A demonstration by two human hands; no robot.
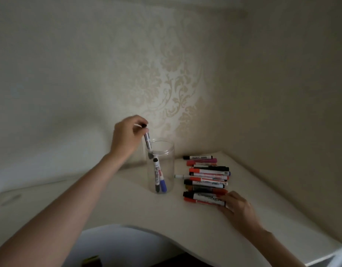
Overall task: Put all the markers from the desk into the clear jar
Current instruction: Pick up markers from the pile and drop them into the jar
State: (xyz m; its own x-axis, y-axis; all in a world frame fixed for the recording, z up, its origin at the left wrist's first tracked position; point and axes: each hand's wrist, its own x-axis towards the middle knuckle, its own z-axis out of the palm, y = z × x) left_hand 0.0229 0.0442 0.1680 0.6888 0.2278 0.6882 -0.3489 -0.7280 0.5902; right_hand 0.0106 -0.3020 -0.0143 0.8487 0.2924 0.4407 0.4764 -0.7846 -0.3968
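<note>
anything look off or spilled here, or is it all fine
Nothing stands out. The clear jar stands upright on the desk with markers inside, the left hand lowers another marker in, and the remaining pile lies beside it.

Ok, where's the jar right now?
The jar stands mid-desk, left of the marker pile, directly below the left hand.

Pale cream wallpaper with a beige damask floral pattern (172, 74); white desk (127, 205); red, black and purple capped markers (206, 180) (1 blue-capped in the clear jar (163, 185)).
</note>
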